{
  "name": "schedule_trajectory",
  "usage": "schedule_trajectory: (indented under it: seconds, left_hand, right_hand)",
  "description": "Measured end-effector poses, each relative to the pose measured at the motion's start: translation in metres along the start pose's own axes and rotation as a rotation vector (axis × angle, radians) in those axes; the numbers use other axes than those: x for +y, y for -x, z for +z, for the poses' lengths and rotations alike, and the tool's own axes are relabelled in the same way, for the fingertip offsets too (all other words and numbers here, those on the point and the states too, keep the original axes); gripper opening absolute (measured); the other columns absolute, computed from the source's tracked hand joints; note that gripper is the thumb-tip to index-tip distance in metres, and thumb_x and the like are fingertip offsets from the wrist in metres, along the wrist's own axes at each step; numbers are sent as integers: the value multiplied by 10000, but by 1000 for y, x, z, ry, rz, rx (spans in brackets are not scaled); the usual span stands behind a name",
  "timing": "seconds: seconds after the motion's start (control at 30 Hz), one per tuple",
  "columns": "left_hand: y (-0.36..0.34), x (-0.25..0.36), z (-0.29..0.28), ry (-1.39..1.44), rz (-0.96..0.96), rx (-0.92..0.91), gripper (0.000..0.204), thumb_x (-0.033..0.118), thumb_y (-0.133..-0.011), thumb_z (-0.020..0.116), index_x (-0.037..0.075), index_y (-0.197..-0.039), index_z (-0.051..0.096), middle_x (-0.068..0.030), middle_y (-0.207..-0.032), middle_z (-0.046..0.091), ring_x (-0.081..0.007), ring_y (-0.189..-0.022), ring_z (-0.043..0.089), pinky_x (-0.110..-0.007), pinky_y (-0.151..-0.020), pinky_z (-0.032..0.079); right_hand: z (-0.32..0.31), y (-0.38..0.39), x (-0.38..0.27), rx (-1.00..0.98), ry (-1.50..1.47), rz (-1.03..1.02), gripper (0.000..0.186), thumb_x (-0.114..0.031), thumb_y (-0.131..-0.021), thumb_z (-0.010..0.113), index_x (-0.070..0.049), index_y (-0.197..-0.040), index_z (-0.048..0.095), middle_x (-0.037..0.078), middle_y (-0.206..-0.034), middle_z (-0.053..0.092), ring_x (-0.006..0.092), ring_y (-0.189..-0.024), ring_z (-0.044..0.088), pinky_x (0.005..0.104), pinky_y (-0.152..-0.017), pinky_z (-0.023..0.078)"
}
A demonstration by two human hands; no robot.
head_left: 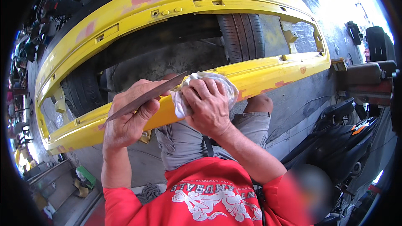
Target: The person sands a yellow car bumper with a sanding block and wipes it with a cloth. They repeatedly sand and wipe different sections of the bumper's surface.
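My left hand (133, 111) grips a long, thin, dark brown flat piece (144, 97) with a pointed far end, held diagonally over the near rail of a yellow bumper (284, 70). Beside it, my right hand (207, 106) is closed over a crumpled white cloth (226, 90) on that rail, near the piece's tip. The bumper has pinkish patches, slots and small round bosses. Part of the rail is hidden behind both hands and the cloth.
Two black tyres (243, 37) lie beneath the bumper on the grey floor (293, 104). A dark motorbike (335, 146) stands at right, near a brown padded bench (360, 77). A green box (86, 178) and dark rag (148, 192) lie lower left; vehicles line the far edges.
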State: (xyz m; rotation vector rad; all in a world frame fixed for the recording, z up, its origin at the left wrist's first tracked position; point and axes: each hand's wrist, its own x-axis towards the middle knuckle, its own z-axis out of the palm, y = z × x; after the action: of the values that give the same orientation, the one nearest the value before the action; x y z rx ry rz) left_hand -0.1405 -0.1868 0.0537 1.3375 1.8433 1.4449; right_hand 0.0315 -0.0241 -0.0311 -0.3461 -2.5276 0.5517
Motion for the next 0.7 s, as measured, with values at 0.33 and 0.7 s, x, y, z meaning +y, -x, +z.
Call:
schedule_trajectory:
  seconds: [0.33, 0.7]
  left_hand:
    - [11, -4, 6, 55, -98, 50, 351, 278, -1128, 756, -31, -1290, 793, -123, -1139, 800, -247, -998, 712, -365, -893, 566]
    - [3, -4, 19, 131, -65, 6, 347, 280, -1125, 762, -17, -1302, 790, -112, -1157, 797, -245, -1007, 699, -371, -899, 563]
  right_hand:
    - [-127, 41, 240, 65, 417, 58, 218, -299, -1028, 831, -99, -1115, 837, 127, -1174, 780, 343, -1155, 740, 500, -1029, 596]
    - [-65, 33, 143, 79, 419, 233, 220, -246, -1043, 777, -26, -1053, 776, 169, -1111, 788, 377, -1040, 762, 518, -958, 598]
